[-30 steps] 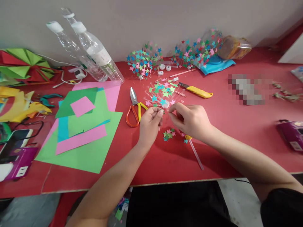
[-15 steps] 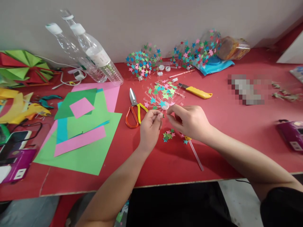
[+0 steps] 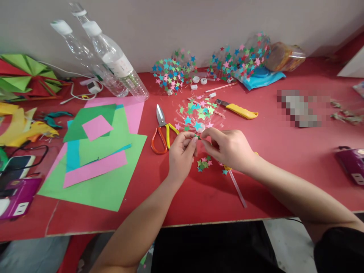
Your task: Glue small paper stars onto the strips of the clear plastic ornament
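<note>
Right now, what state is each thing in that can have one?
Left hand: pinching green piece
Right hand: fingertips at that piece, grip unclear
Scissors: lying flat, blades look closed
Yellow-handled knife: lying flat
Labelled bottle: upright, white cap on
Phone: lying flat, screen dark
Loose stars: heaped
Paper sheets: overlapping

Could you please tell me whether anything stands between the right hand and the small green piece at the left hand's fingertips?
Nothing visible does: the right hand has its fingertips close beside the small green piece pinched in the left hand. The scissors lie outside that gap.
</note>
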